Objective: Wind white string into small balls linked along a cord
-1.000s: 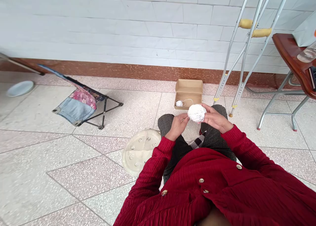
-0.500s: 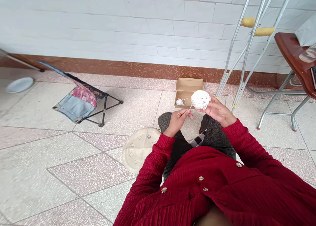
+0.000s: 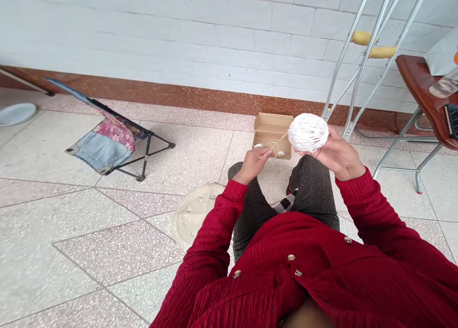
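Note:
My right hand (image 3: 336, 152) holds a ball of white yarn (image 3: 308, 132) up above my right knee, fingers wrapped round its underside. From the ball a strand of yarn (image 3: 281, 142) runs down and left to my left hand (image 3: 255, 163), which pinches it between thumb and fingers over my left knee. Just behind both hands an open cardboard box (image 3: 272, 127) lies on the floor near the wall, with more white yarn partly hidden inside it.
A round pale plastic lid (image 3: 193, 212) lies on the floor by my left leg. A folded camp stool (image 3: 110, 142) sits at the left. Metal crutches (image 3: 361, 60) lean on the wall. A brown table (image 3: 424, 94) stands at the right.
My right hand has lifted the yarn ball up and to the right. The strand between the ball and my left hand has lengthened. My left hand rose slightly.

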`<state>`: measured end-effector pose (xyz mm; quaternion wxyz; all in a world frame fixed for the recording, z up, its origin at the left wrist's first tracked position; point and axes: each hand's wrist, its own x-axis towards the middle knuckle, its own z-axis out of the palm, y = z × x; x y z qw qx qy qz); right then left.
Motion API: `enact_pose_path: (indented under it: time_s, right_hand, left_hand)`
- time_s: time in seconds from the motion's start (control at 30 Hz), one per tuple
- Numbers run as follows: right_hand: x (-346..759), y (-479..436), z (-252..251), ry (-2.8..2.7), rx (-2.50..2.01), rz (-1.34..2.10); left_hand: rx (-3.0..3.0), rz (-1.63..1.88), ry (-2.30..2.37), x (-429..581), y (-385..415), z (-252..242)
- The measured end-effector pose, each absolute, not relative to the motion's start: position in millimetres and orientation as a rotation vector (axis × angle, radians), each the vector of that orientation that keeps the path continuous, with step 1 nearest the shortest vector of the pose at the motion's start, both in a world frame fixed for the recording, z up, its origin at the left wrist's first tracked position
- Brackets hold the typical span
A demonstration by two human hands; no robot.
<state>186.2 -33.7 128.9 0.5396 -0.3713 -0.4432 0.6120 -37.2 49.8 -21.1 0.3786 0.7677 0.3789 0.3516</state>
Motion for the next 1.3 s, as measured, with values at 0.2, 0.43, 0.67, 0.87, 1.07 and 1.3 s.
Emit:
enact_pose_path:
  time_s: [0.2,0.43,0.67,0.87,1.07,1.3]
  right_hand:
    - [179.8,-31.6,139.8,-1.182,-0.918,1.297]
    - [162.0,-15.1,100.1,-1.395,-1.073,1.236]
    - [158.3,-22.3,95.7,-1.350,-1.053,1.360]
    - [168.3,-30.0,103.8,-1.186,-1.018,1.500]
    - [177.6,-20.3,111.4,-1.291,-1.099,1.171]
    - [192.0,21.4,58.0,-1.551,-1.491,0.426]
  left_hand:
    - [2.068,0.879,0.963,-27.9,64.7,-31.1]
    - [1.651,1.076,0.849,-1.4,51.2,2.9]
    - [1.481,1.110,0.785,5.7,40.5,-0.4]
    - [1.593,0.983,0.739,-3.7,29.2,-8.6]
    - [1.672,0.852,0.759,-17.5,6.0,-3.5]
    - [1.903,0.710,0.780,-26.6,-3.0,11.6]
